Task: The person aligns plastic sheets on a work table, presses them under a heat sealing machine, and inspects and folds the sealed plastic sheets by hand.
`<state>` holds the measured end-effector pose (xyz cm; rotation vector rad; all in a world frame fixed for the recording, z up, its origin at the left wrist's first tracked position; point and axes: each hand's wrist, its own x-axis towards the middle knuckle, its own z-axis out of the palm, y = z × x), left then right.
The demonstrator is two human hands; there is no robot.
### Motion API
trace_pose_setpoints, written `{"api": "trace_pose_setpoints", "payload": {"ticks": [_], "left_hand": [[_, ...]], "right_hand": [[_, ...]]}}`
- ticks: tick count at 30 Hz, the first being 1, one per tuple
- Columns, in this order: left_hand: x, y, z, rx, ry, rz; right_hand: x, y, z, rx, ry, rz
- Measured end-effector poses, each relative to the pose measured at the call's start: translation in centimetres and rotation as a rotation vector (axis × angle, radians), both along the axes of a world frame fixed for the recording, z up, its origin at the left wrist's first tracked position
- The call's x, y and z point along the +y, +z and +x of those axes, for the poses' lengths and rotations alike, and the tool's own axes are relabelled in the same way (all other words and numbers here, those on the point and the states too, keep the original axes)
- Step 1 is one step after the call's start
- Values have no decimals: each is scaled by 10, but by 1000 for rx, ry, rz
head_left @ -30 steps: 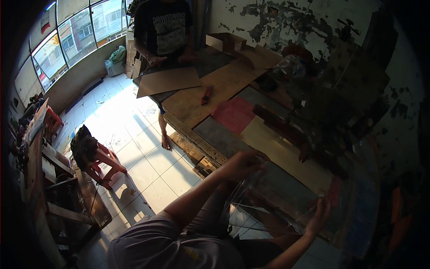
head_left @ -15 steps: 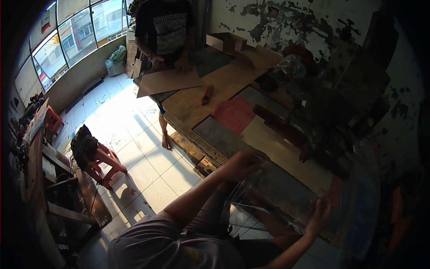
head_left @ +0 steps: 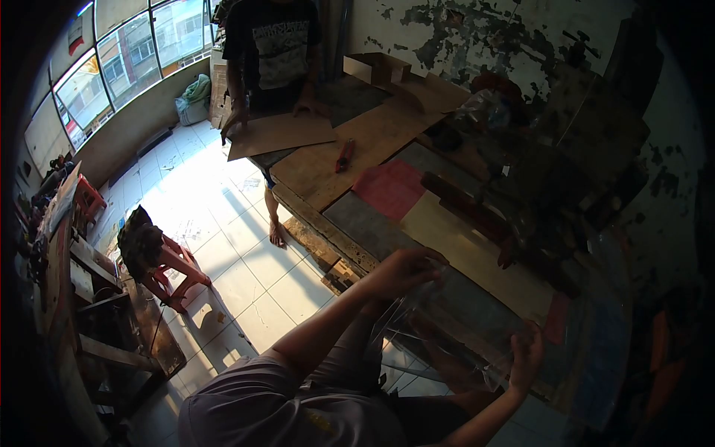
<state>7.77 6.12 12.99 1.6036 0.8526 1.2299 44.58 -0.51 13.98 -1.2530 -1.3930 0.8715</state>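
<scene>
A clear plastic sheet, thin and shiny, stretches between my two hands above my lap, by the table's near edge. My left hand is closed on its upper left end, fingers bent down in a pinch. At the lower right end, my right hand has the plastic against its thumb side, with the fingers curled and a little raised. Just beyond the hands, a pale yellow sheet and a red sheet lie on the worktable.
A dark machine stands along the table's right side. A red cutter lies on brown board. Across the table, a person has both hands at a cardboard piece. A red stool stands on the tiled floor to the left.
My right hand has turned slightly and its fingers have loosened and lifted. My left hand stays nearly still. The other person's hand has moved left to the cardboard's edge.
</scene>
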Motion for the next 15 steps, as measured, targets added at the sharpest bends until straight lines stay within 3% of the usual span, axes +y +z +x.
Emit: {"api": "trace_pose_setpoints", "payload": {"ticks": [15], "left_hand": [[-1, -2, 2, -18, 0, 22]], "right_hand": [[1, -8, 9, 68, 0, -33]]}}
